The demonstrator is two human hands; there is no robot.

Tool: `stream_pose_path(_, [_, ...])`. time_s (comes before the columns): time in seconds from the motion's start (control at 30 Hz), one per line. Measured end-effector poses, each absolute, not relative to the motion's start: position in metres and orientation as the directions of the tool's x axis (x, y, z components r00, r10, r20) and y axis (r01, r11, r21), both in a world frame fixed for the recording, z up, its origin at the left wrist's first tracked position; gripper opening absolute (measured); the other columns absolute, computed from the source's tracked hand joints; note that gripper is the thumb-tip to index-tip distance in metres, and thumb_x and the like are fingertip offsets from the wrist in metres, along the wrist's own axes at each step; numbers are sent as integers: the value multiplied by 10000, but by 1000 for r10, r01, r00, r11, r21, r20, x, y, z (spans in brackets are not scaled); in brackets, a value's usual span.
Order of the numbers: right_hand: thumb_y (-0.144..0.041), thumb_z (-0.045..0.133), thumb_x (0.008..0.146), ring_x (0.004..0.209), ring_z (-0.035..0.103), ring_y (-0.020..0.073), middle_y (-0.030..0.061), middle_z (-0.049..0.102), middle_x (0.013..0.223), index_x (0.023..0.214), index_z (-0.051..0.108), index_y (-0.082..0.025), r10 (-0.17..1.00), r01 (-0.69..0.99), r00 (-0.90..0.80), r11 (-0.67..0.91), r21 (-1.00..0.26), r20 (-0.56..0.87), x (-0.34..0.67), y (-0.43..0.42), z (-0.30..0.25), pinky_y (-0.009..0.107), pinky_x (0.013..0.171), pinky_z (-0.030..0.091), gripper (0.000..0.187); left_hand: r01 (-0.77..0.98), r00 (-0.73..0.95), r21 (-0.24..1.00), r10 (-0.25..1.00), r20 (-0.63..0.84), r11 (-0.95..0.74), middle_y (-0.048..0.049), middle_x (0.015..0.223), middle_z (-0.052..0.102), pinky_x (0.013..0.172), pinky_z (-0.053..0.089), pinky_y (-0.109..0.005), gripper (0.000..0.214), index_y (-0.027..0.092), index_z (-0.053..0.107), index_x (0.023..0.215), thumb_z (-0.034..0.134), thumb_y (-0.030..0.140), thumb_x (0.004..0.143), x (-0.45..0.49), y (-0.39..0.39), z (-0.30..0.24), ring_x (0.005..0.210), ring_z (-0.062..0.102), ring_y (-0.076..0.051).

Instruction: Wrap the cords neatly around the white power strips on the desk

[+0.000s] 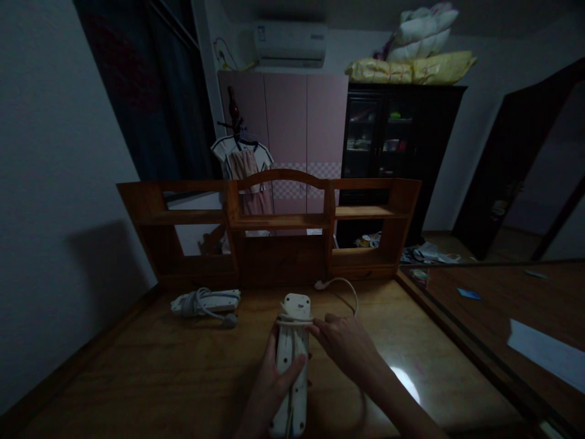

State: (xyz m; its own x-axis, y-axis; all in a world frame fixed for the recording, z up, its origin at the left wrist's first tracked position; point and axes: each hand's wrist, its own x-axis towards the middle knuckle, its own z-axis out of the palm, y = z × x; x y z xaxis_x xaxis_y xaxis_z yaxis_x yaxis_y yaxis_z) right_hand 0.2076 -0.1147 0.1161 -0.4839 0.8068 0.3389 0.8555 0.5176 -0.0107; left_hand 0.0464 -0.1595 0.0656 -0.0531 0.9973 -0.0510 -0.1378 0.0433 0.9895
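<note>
A white power strip (298,381) is held up over the wooden desk, its screwed underside facing me. My left hand (274,381) is wrapped round its lower half, thumb across the back. Near the strip's far end, several turns of its white cord (292,318) go round the body. My right hand (340,341) pinches the cord at the strip's right edge. From behind that hand the loose cord curves over the desk to a plug (320,285). To the left lies a second power strip (222,300) with its cord wound round it and its plug on the desk.
A wooden shelf unit (278,222) stands along the desk's (183,372) back edge. A white wall (59,244) rises on the left. At right, a lower wooden surface (457,329) holds a white sheet (543,350) and a blue card (468,294).
</note>
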Motion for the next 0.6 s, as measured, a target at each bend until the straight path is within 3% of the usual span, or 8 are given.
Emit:
stream_pose_path(0.13, [-431,308,987,606,639,155,47,673,763,918,675,-235,814,865,-462,502,-27,353,206,-116,114,249,509,299,422,-137,-178,990,984,-10,-15,-182,1216,554,519,569,-300,905,230,240,1305,756,457,597,49,-153,60,802,686,-259])
stream_pose_path(0.23, [-434,291,990,588,633,152,45,671,752,927,667,-237,815,864,-461,503,-34,350,205,-118,114,249,496,267,430,-122,-206,992,978,-15,-10,-190,1232,538,507,568,-317,860,228,280,1256,762,450,579,50,-149,58,806,688,-280])
stream_pose_path(0.3, [-436,298,988,581,631,151,40,668,746,928,664,-238,819,865,-455,499,-44,351,206,-118,114,250,493,256,420,-121,-169,993,985,-32,12,-183,1187,574,530,572,-352,914,227,250,1291,778,417,570,48,-149,58,793,691,-294])
stream_pose_path(0.43, [-402,302,993,570,629,147,35,660,737,914,668,-244,821,870,-446,491,-40,356,208,-118,113,260,487,247,406,-171,-17,984,999,-51,47,-175,1117,642,782,546,-388,1138,218,119,1404,836,256,521,40,-154,61,951,666,-307])
stream_pose_path(0.6, [-397,292,996,577,630,138,45,657,731,923,675,-234,824,874,-438,484,-44,360,210,-118,116,257,492,273,424,-297,101,954,995,-10,40,-181,1160,633,846,513,-408,1176,247,26,1452,816,296,582,36,-158,63,1020,638,-304])
